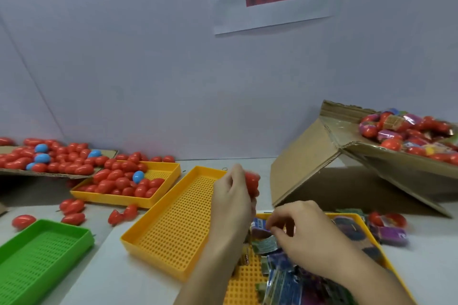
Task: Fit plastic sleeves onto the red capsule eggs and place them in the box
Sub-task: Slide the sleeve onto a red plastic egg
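A bare red capsule egg [252,184] is gripped in the left hand [233,195], raised above the empty yellow perforated tray [173,225], while the right hand [304,233] is curled over the pile of printed plastic sleeves [285,277] in the nearer yellow tray [360,224], its fingertips apparently pinching at one sleeve, though the grasp is partly hidden by the fingers themselves. The step in hand is judged to be the picking of a single sleeve. It is best done if only one sleeve is separated from the heap and held by its edge, so that its mouth can be opened and the egg pushed in narrow end first; the egg should be kept pinched at one end so the other is left free. The egg is glossy, smooth and oval, of a uniform red, slightly blurred. More unsleeved eggs are heaped in the far yellow tray [158,195] and scattered on the bench [106,267]. Finished eggs wrapped in bright printed film are piled in the tilted cardboard box [322,156] at the right.
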`<control>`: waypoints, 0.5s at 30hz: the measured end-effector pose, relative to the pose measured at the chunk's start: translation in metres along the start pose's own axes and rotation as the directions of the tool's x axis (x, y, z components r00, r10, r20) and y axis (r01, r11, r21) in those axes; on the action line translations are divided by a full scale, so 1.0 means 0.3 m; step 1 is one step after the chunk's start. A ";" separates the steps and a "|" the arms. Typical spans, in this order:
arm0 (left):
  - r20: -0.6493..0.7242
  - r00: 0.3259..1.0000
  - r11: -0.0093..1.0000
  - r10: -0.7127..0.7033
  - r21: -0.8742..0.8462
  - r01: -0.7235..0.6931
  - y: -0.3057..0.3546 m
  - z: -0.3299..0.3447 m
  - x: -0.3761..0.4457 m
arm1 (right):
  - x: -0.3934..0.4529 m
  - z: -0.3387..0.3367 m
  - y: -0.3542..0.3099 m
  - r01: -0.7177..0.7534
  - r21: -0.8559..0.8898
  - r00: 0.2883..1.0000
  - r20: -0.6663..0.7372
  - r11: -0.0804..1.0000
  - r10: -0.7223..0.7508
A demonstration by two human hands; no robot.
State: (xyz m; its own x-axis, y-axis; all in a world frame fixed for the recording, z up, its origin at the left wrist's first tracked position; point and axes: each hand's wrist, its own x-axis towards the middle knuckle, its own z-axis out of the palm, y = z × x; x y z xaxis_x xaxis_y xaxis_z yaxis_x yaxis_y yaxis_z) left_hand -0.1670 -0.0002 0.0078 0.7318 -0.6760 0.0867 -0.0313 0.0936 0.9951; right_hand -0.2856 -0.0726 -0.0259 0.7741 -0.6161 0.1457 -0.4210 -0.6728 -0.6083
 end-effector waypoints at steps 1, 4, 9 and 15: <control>-0.006 1.000 0.998 0.020 0.054 -0.020 -0.006 -0.018 0.000 | -0.002 0.001 -0.013 0.011 0.006 0.999 0.036 1.000 -0.012; -0.008 0.997 0.990 0.079 0.116 -0.077 -0.008 -0.068 0.017 | -0.001 0.014 -0.057 0.021 -0.035 0.988 0.157 0.999 -0.016; 0.003 0.990 0.982 0.142 0.122 -0.142 -0.013 -0.082 0.045 | 0.005 0.028 -0.082 0.061 -0.168 0.990 0.138 0.984 -0.038; 0.041 0.990 0.979 0.138 0.147 -0.142 -0.029 -0.076 0.046 | -0.005 0.037 -0.088 0.063 -0.156 0.993 0.112 0.986 -0.046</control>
State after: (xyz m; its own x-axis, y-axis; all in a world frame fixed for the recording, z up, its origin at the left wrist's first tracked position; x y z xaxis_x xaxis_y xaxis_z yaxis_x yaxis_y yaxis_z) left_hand -0.1411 0.0063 -0.0007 0.6918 -0.6862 0.2249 -0.2351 0.0804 0.9686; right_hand -0.2704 -0.0495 -0.0187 0.8406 -0.5348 0.0854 -0.4397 -0.7660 -0.4689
